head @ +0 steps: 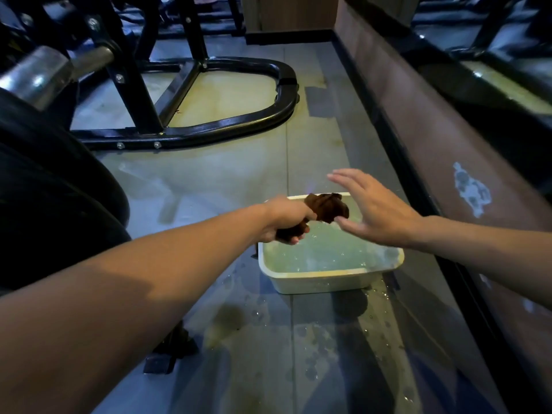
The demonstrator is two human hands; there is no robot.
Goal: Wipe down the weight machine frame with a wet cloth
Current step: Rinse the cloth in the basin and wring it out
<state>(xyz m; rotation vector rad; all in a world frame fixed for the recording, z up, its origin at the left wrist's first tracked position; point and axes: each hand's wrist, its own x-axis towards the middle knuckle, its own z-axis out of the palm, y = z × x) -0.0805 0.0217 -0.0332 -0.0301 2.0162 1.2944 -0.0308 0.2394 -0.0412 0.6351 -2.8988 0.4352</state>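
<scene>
I had my left hand (285, 221) clenched around the dark brown wet cloth (325, 208), bunched and held over the near-left corner of the cream plastic basin (316, 279), which sat on the floor half full of bubbly water. My right hand (376, 210) hovered just right of the cloth, fingers spread and holding nothing. The black weight machine frame (239, 121) lay well apart, far and to the left. My worry was dripping: the floor (298, 354) near the basin was already spotted with water, and carrying an unwrung cloth across could leave a slick patch or soak the frame's bolts.
</scene>
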